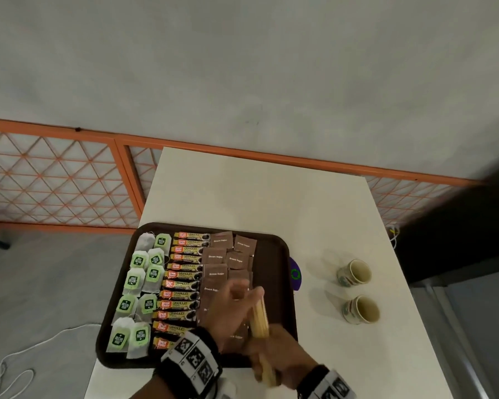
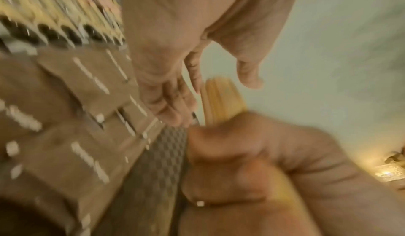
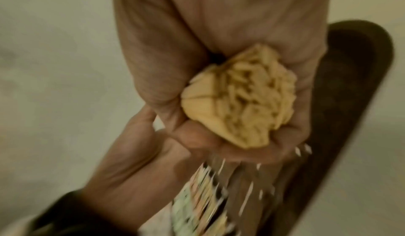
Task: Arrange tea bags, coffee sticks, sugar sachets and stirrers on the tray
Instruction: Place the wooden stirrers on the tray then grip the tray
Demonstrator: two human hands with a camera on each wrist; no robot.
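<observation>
One white rectangular table (image 1: 271, 197); dark brown plastic tray (image 1: 277, 249) at its near left. On the tray, left to right: green-tagged tea bags (image 1: 140, 279), coffee sticks (image 1: 182, 283), brown sugar sachets (image 1: 216, 257). Right hand (image 1: 283, 355) grips a bundle of wooden stirrers (image 1: 260, 318) above the tray's near right; left hand (image 1: 228, 309), fingers loose, touches its top.

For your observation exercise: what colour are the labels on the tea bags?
Bright green with dark print, on white tea bags; clearest in the head view.
</observation>
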